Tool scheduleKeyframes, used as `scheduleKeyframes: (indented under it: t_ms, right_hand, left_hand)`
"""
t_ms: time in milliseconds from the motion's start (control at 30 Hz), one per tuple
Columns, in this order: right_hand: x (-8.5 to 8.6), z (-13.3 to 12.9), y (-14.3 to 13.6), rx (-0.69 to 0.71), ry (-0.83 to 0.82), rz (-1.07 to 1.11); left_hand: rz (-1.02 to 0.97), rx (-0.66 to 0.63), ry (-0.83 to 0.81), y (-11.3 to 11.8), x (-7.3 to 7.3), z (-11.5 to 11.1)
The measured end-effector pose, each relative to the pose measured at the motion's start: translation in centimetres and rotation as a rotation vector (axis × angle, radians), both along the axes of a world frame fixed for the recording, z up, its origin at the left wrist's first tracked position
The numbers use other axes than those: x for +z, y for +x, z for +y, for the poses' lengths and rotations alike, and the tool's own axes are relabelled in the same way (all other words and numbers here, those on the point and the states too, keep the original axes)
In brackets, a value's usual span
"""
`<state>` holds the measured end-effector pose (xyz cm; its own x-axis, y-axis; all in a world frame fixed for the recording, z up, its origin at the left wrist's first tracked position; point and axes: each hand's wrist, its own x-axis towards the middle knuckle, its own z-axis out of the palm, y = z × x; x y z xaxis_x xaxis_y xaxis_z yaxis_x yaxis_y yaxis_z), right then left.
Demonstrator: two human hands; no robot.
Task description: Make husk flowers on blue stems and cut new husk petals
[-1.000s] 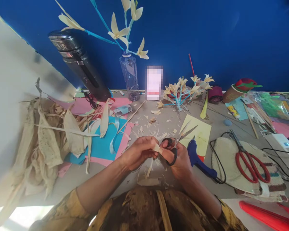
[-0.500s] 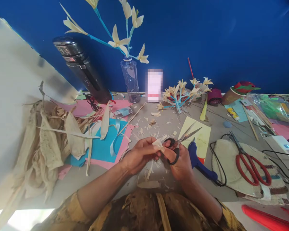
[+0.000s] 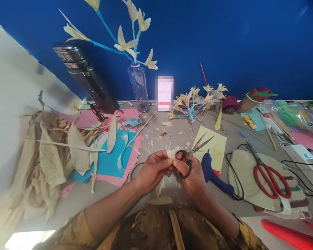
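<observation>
A small cream piece of corn husk [image 3: 171, 153] is pinched between the fingertips of both hands, above the scrap-strewn middle of the table. My left hand [image 3: 154, 170] is closed on it from the left. Closed too, my right hand [image 3: 191, 173] touches the husk with thumb and fingers while carrying black-handled scissors [image 3: 200, 146]. Their blades are spread and point away up to the right, off the husk. Some of my fingers are hidden behind the thumbs and the scissor handles.
Dried husks [image 3: 50, 156] and blue paper [image 3: 109, 156] lie left. A blue glue gun [image 3: 214, 175] and red-handled scissors [image 3: 271, 177] on a cloth lie right. Behind stand a black flask [image 3: 86, 76], a plastic bottle [image 3: 138, 86] of husk flowers and a bunch of small flowers [image 3: 195, 100].
The husk piece has turned more upright between my fingertips. Both hands stay together, with the scissors still in the right. The whole view has shifted slightly.
</observation>
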<state>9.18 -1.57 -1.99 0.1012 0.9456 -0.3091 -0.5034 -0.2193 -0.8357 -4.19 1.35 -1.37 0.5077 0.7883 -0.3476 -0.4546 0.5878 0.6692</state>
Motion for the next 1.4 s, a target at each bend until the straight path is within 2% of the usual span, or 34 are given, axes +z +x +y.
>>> scheduleKeyframes:
  t_ms: [100, 200, 300, 500, 600, 733, 800, 900, 967, 1133, 1200, 1267, 1333, 1400]
  right_hand:
    - [0.1, 0.1, 0.3, -0.029, 0.01, -0.048]
    - [0.3, 0.1, 0.5, -0.03, 0.005, -0.1]
    - [0.4, 0.1, 0.5, 0.036, -0.016, -0.115]
    - [0.6, 0.4, 0.8, 0.164, -0.025, 0.134]
    - [0.8, 0.7, 1.3, 0.246, -0.037, 0.271]
    - [0.5, 0.8, 1.9, 0.179, -0.053, 0.304]
    - [0.3, 0.7, 1.9, 0.14, 0.002, 0.188]
    - [0.3, 0.3, 1.6, 0.191, 0.053, -0.026]
    - [0.4, 0.1, 1.3, 0.231, 0.028, -0.074]
    - [0.7, 0.4, 1.3, 0.273, 0.0, 0.061]
    - [0.6, 0.6, 1.7, 0.287, -0.037, 0.178]
    - [0.5, 0.7, 2.0, 0.238, -0.049, 0.237]
    - [0.3, 0.7, 2.0, 0.183, 0.01, 0.185]
    - [0.3, 0.5, 1.8, 0.188, 0.07, 0.078]
  left_hand:
    - [0.121, 0.04, 0.088, -0.2, -0.1, 0.1]
    - [0.208, -0.006, 0.136, -0.3, -0.2, 0.1]
    - [0.227, -0.082, 0.142, -0.4, -0.2, 0.2]
    - [0.258, -0.293, 0.229, -1.3, 0.8, 0.9]
    - [0.226, -0.35, 0.228, -1.8, 1.1, 1.2]
    - [0.154, -0.31, 0.158, -2.2, 0.9, 1.4]
    - [0.191, -0.283, 0.166, -2.3, 0.9, 1.5]
    - [0.311, -0.264, 0.23, -2.1, 1.2, 1.5]
    - [0.37, -0.268, 0.261, -2.0, 1.3, 1.5]
    - [0.295, -0.336, 0.246, -2.0, 1.2, 1.4]
    - [0.234, -0.323, 0.199, -2.2, 1.1, 1.5]
    - [0.212, -0.285, 0.155, -2.3, 1.0, 1.7]
    - [0.231, -0.261, 0.152, -2.3, 1.0, 1.8]
    - [0.297, -0.262, 0.205, -2.2, 1.1, 1.8]
